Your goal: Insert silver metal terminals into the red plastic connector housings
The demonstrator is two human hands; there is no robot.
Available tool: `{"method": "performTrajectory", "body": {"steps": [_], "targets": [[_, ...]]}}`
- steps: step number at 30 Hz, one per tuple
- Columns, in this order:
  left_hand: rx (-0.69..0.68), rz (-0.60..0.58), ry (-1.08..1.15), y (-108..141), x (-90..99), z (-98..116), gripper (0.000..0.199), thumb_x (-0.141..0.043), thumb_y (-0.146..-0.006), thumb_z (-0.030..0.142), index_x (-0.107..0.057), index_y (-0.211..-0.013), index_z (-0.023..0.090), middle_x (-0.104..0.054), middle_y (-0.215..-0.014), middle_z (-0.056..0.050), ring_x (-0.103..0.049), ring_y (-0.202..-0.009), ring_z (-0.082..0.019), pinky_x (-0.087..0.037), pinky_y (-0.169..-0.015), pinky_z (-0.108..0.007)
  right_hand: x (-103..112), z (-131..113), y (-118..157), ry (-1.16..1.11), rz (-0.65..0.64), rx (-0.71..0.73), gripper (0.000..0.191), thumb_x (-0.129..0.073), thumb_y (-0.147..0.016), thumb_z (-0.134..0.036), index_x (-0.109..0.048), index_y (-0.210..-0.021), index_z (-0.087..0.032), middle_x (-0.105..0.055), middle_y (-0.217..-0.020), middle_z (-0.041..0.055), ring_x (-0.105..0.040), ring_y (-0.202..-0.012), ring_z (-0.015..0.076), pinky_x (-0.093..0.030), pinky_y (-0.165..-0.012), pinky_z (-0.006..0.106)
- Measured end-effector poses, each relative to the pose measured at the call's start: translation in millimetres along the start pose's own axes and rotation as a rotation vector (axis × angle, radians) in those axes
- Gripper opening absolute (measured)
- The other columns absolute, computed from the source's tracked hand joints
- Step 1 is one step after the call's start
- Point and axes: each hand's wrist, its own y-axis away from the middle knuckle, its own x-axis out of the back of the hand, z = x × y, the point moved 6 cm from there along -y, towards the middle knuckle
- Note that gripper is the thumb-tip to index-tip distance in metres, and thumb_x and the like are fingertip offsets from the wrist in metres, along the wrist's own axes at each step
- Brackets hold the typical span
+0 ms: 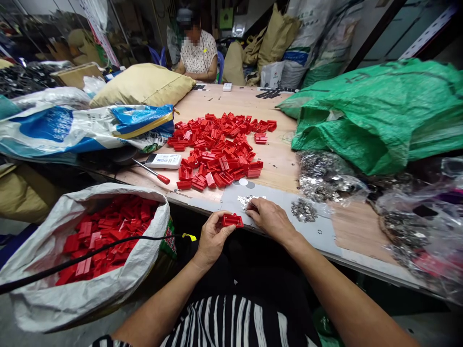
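Observation:
Near the table's front edge, my left hand (212,237) pinches a red plastic part (232,220) between thumb and fingers. My right hand (269,217) is just to its right, its fingers bent down at a small spread of flat metal pieces (246,200) on a grey sheet (278,205). Whether a piece is between those fingertips is too small to tell. A heap of red parts (220,149) lies beyond both hands. To the right of my right hand sits a small pile of metal pieces (304,210).
An open white sack (32,294) of red parts stands at the left. A screwdriver (162,179) and a white device (164,161) lie by the heap. Green sacking (376,115) and plastic bags of metal pieces (325,178) are at the right. A person (198,53) sits across the table.

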Motion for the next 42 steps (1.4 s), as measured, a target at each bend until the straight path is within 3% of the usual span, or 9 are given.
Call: {"method": "performTrajectory", "body": {"steps": [5, 9, 15, 19, 28, 33, 38, 42], "targets": [[0.041, 0.005, 0.066, -2, -1.5, -3, 0.03, -0.069, -0.078, 0.029, -0.061, -0.103, 0.016, -0.069, -0.099, -0.006, -0.065, -0.09, -0.018, -0.049, -0.089, -0.033, 2, 7, -1, -0.137, 0.082, 0.05, 0.006, -0.052, -0.087, -0.018, -0.055, -0.091, -0.021, -0.065, -0.084, 0.004, -0.06, -0.074, 0.0187, -0.04, -0.065, 0.028], [0.127, -0.01, 0.264, -4, -6.3, -9, 0.04, -0.069, -0.078, 0.031, -0.058, -0.115, 0.018, -0.067, -0.095, -0.004, -0.064, -0.087, -0.016, -0.052, -0.088, -0.035, 8, 9, 3, -0.297, 0.152, 0.107, 0.012, -0.049, -0.086, -0.018, -0.055, -0.096, -0.022, -0.066, -0.089, 0.0046, -0.061, -0.079, 0.0195, -0.043, -0.07, 0.03], [0.196, -0.008, 0.452, -7, -14.2, -8, 0.051, -0.071, -0.077, 0.029, -0.056, -0.125, 0.021, -0.064, -0.094, -0.003, -0.063, -0.083, -0.013, -0.053, -0.082, -0.033, 9, 0, 18, -0.691, 0.109, 0.103, 0.01, -0.05, -0.089, -0.03, -0.057, -0.088, -0.022, -0.062, -0.073, -0.0012, -0.056, -0.058, 0.0136, -0.043, -0.06, 0.027], [0.239, -0.02, 0.539, -6, -19.6, -4, 0.051, -0.073, -0.074, 0.025, -0.059, -0.123, 0.022, -0.064, -0.094, -0.002, -0.062, -0.082, -0.013, -0.052, -0.08, -0.031, 8, -10, 25, -0.863, 0.091, 0.136, 0.016, -0.056, -0.086, -0.036, -0.06, -0.083, -0.02, -0.06, -0.078, 0.0002, -0.051, -0.06, 0.0126, -0.041, -0.059, 0.026], [0.329, -0.092, 0.602, -5, -26.2, 3, 0.044, -0.071, -0.075, 0.025, -0.061, -0.118, 0.022, -0.065, -0.09, -0.001, -0.063, -0.08, -0.013, -0.051, -0.075, -0.028, 4, -12, 36, -0.933, -0.031, 0.204, 0.018, -0.059, -0.085, -0.037, -0.063, -0.08, -0.02, -0.061, -0.082, 0.0027, -0.054, -0.079, 0.0185, -0.043, -0.074, 0.031], [0.272, -0.105, 0.548, -6, -28.5, 6, 0.044, -0.072, -0.074, 0.025, -0.063, -0.117, 0.021, -0.063, -0.091, -0.002, -0.061, -0.079, -0.013, -0.051, -0.074, -0.028, 1, -6, 40, -0.928, -0.07, 0.188, 0.018, -0.061, -0.085, -0.039, -0.061, -0.091, -0.022, -0.061, -0.085, 0.0016, -0.051, -0.072, 0.0164, -0.043, -0.067, 0.028], [0.24, -0.113, 0.499, -6, -29.8, 6, 0.045, -0.072, -0.073, 0.025, -0.063, -0.117, 0.021, -0.063, -0.093, -0.002, -0.061, -0.081, -0.013, -0.05, -0.075, -0.027, 2, -5, 43, -0.921, -0.061, 0.178, 0.02, -0.061, -0.086, -0.041, -0.059, -0.094, -0.022, -0.059, -0.085, 0.0004, -0.048, -0.066, 0.014, -0.041, -0.061, 0.026], [0.117, -0.122, 0.325, -11, -24.2, 6, 0.048, -0.073, -0.072, 0.023, -0.06, -0.118, 0.022, -0.064, -0.096, -0.002, -0.061, -0.086, -0.014, -0.049, -0.08, -0.027, 8, -4, 44, -0.774, 0.044, 0.2, 0.026, -0.045, -0.094, -0.039, -0.061, -0.109, -0.024, -0.058, -0.096, 0.0046, -0.055, -0.082, 0.0187, -0.046, -0.076, 0.031]]}}
